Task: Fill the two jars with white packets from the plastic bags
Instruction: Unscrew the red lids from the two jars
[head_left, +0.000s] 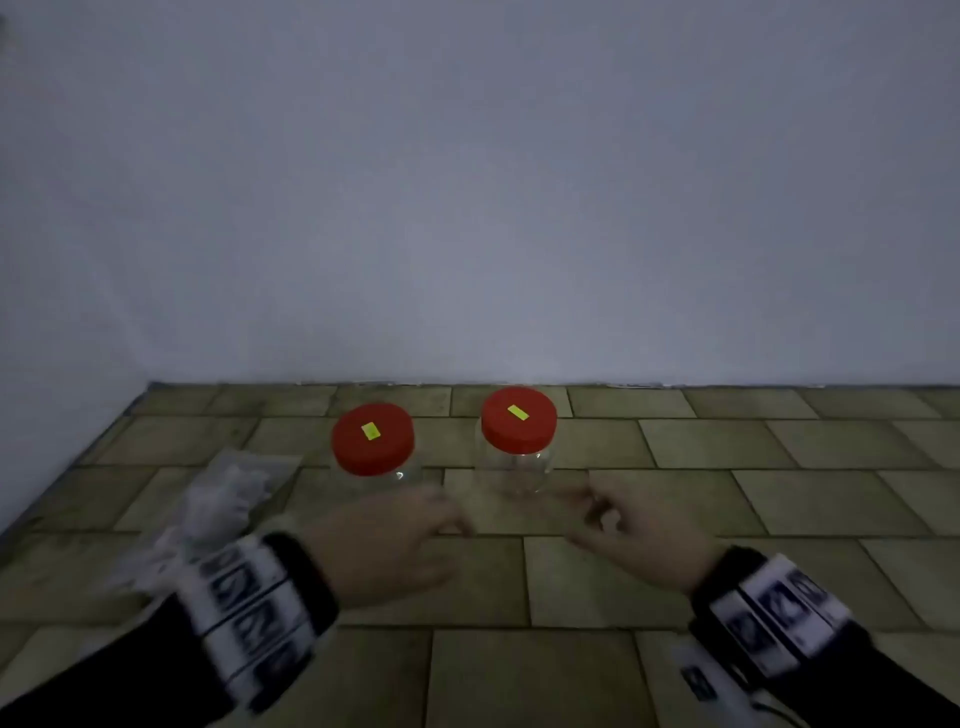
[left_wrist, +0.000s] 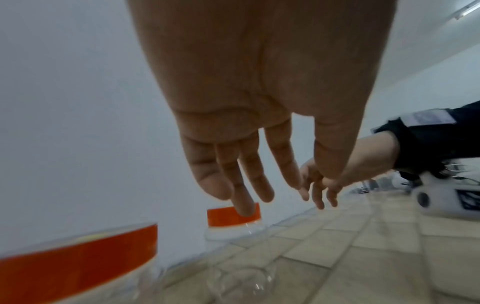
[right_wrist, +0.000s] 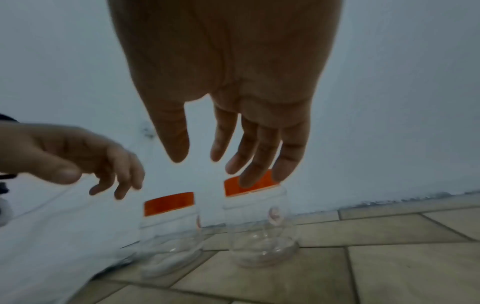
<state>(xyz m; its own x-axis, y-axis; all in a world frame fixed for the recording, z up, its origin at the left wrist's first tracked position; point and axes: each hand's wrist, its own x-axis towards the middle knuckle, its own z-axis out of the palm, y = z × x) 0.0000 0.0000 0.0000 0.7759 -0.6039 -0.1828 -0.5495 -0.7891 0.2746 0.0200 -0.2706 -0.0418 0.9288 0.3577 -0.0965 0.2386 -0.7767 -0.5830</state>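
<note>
two clear jars upright on tiled surface near wall, red lids on: left jar (head_left: 375, 441), right jar (head_left: 517, 439). plastic bag of white packets (head_left: 223, 499) lies left. left hand (head_left: 384, 545), right hand (head_left: 631, 535) hover before jars, apart, fingers relaxed, holding nothing.

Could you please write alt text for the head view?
Two empty clear jars with red lids stand on a tiled surface by a white wall, both open hands reaching toward them. A plastic bag of white packets lies at left.
</note>
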